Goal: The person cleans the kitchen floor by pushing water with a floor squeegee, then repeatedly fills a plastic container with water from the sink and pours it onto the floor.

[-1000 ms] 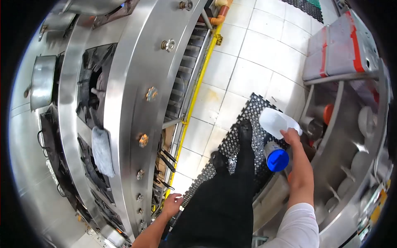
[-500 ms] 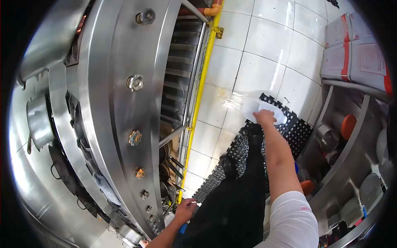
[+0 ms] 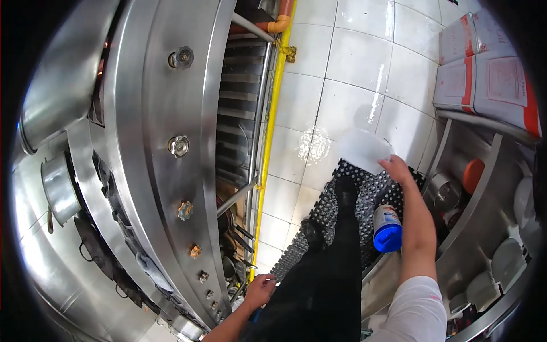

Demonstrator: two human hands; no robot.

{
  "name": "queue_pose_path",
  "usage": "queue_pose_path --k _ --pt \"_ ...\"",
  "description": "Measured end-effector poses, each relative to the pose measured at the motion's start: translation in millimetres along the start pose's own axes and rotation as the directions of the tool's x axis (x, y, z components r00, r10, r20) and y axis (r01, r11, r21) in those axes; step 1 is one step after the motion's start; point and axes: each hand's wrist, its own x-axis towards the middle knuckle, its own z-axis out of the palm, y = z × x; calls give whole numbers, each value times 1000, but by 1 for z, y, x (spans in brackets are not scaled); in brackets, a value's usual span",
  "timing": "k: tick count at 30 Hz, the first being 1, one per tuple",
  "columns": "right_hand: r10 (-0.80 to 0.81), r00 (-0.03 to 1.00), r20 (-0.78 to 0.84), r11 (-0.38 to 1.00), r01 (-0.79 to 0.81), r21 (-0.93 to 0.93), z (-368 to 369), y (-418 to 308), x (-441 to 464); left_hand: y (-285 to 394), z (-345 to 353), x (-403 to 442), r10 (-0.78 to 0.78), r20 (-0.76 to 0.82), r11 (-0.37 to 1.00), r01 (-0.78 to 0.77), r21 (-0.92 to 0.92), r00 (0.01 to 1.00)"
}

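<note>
My right hand (image 3: 397, 170) reaches out over the floor, its fingers closed on the edge of a whitish translucent plastic container (image 3: 363, 149). That container is tilted above the front end of the black perforated rubber mat (image 3: 370, 188). Left of it, a patch of water (image 3: 314, 146) glistens on the white tiles. My left hand (image 3: 261, 290) is low beside my leg, near the yellow pipe (image 3: 272, 131), with fingers curled. A small blue thing shows under that hand; whether it is held is unclear. A tub with a blue lid (image 3: 388, 236) is beside my right forearm.
A steel stove front (image 3: 154, 102) with several knobs runs along the left, a pot (image 3: 60, 188) beyond it. Pans (image 3: 231, 251) sit beneath. Red-and-white boxes (image 3: 456, 85) are at upper right, above steel shelves (image 3: 473, 199) holding bowls and containers.
My right hand has moved right and slightly down, and the container has turned in it. The water patch is more distinct. The blue-lidded tub has come into fuller view.
</note>
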Motion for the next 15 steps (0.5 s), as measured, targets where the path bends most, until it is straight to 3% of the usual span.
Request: queue_pose_path --k 1,4,6,7,11,14,15 --pt "-11 997 -79 1000 11 -1 -12 11 -5 1 0 0 2 -2 1000 -3 -5 1000" --pt "28 994 -102 997 -34 -65 -39 46 -2 12 -2 -1 11 -10 1000 -10 10 1000" --pt "228 943 -243 895 -301 -330 -51 48 -2 15 -2 -2 11 -18 999 -10 33 1000" --pt "319 915 -247 845 -392 -363 -54 48 2 14 -1 -3 -2 -18 1000 2 29 1000" --pt "432 835 -339 759 -540 -363 -33 8 34 9 1 -3 -32 12 999 31 28 999" --pt "428 845 -321 768 -527 -364 12 -35 92 5 2 -3 -36 18 999 36 27 999" --pt "393 887 -241 815 -458 -355 22 -61 105 7 0 -3 -35 17 999 34 31 999"
